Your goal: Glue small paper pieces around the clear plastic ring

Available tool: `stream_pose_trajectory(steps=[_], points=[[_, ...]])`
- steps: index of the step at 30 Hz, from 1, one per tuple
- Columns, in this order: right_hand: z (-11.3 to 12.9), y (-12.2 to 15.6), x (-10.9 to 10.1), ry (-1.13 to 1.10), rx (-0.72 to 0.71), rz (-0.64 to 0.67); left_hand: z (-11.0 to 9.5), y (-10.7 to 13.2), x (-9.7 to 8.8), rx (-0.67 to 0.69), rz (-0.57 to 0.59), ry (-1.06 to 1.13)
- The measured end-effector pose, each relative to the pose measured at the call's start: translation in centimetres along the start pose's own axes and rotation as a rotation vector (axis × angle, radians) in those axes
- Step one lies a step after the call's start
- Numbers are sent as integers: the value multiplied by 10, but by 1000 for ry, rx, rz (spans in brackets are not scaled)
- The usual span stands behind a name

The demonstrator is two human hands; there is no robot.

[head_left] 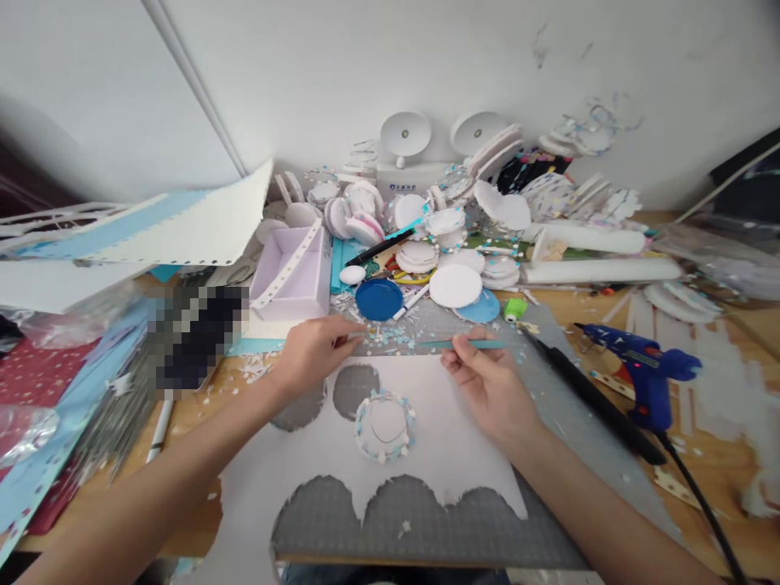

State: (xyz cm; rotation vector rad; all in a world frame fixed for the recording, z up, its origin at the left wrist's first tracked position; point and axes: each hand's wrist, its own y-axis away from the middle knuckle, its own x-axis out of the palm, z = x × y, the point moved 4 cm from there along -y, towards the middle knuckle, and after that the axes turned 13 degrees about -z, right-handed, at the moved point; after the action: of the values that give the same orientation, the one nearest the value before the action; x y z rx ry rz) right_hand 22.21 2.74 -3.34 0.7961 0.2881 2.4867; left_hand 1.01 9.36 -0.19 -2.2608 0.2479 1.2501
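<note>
My right hand (487, 378) grips slim teal tweezers (491, 344) between thumb and fingers. Their thin tip points left, over small blue and white paper bits (393, 337) scattered on the grey cutting mat (554, 532). On the left side of those bits, my left hand (317, 353) is closed with its fingertips together; what they hold, if anything, is too small to make out. Below and between both hands lies a white sheet (317, 463) with round cut-outs. A ring (385, 426) trimmed with little blue and white pieces rests on it.
A blue round lid (379, 300), a white disc (455, 285) and a lilac box (292, 305) stand beyond my hands. A blue glue gun (649, 370) and a long black tool (600, 398) lie at right. Decorated discs pile up by the wall; paper sheets (201, 219) stack at left.
</note>
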Motion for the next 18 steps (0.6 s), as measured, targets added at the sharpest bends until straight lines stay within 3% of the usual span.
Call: stream_pose_trajectory(steps=[7,12,16,18], points=[[0,2,1,12,-27,10,-3,2,-9,64,-74,-156],[1,4,3,48,-83,28,-4,2,-12,184,-107,-106],[6,9,4,79,-189,51,-17,11,-29,51,-285,91],[14,19,6,131,-344,72,-31,19,-36,-93,-254,267]])
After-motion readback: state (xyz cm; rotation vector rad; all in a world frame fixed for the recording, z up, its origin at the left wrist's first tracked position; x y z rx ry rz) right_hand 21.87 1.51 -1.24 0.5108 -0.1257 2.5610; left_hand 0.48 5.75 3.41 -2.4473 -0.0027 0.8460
